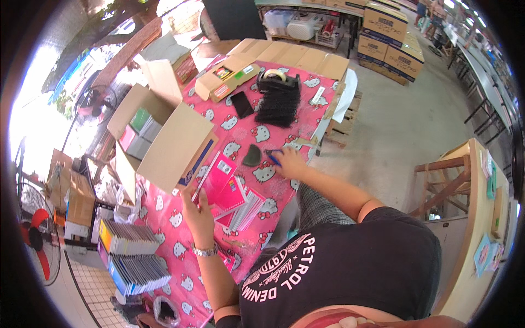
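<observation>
My left hand (197,216), with a metal watch on its wrist, is closed at the left edge of a bright pink notebook (221,183). More pink notebooks (247,210) lie fanned in a stack beside it, white page edges showing. Over the table's right side, my right hand (291,163) is closed on a small dark-blue tool (273,157), whose exact kind is hard to make out. A dark green rounded pad (252,156) lies just left of that tool. An open cardboard box (178,145) holding packed notebooks (139,131) stands beyond my left hand.
The pink patterned tablecloth (216,123) carries black strips (278,106), a tape dispenser (279,79), a black phone (241,104) and a small open carton (227,81). Notebook stacks (136,273) stand at the near left. A red-bladed fan (37,238) is at the left.
</observation>
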`<state>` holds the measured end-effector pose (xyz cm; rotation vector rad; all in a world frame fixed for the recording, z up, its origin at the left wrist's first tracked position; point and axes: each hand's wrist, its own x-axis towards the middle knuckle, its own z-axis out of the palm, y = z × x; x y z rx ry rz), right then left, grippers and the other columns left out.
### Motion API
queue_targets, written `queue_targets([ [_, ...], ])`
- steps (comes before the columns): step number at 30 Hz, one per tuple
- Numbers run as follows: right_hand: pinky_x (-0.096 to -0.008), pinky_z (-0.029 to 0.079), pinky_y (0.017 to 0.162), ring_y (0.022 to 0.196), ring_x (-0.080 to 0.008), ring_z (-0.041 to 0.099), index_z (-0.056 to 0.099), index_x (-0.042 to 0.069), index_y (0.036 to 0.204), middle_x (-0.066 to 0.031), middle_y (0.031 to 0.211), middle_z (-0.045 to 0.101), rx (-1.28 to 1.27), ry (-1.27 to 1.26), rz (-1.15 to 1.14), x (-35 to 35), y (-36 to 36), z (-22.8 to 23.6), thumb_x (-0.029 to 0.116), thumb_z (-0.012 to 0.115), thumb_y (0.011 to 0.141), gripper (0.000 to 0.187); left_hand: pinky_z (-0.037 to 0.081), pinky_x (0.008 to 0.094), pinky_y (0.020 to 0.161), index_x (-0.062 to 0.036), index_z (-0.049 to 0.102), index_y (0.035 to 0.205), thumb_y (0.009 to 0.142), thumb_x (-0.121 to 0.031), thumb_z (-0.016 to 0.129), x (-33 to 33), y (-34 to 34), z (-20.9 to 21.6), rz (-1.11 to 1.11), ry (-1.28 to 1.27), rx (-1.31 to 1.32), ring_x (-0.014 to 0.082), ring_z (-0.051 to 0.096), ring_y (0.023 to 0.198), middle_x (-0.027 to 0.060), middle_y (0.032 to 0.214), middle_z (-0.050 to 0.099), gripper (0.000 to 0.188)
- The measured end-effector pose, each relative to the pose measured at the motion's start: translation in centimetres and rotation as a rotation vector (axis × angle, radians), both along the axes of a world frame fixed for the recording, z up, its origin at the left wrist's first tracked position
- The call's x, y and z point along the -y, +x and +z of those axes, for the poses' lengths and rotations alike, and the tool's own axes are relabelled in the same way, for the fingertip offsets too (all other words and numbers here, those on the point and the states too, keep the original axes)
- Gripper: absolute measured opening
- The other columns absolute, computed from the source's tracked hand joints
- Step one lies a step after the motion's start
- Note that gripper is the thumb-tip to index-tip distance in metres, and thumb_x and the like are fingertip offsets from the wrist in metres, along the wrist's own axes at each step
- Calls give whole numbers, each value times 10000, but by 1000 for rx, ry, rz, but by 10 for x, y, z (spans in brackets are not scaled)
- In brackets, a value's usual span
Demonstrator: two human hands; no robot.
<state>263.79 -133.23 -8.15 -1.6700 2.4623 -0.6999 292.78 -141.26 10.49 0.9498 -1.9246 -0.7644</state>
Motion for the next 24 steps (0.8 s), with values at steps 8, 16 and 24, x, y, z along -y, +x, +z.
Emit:
queue_targets([
  [8,-665,246,1132,1427,-502,273,375,198,1530,-234,1598,239,-62,58,-46,-12,27,-24,501,667,863,788,600,280,490,20,515,1089,1061,-205,512,1,6,-4,101,212,45,128,558,723,91,905,526,226],
  [16,-655,238,1141,1420,-493,289,461,167,1474,-235,1556,324,-122,-2,-100,-5,11,-40,544,578,908,690,501,284,456,40,555,1166,1029,-214,591,10,2,-15,52,11,53,137,601,645,128,902,607,290],
  [24,-658,252,1135,1390,-476,335,489,159,1438,-224,1504,399,-150,-59,-82,-10,14,-40,523,595,894,663,509,261,419,48,558,1112,1050,-223,545,4,-4,-2,71,-107,20,125,607,626,127,862,601,278],
])
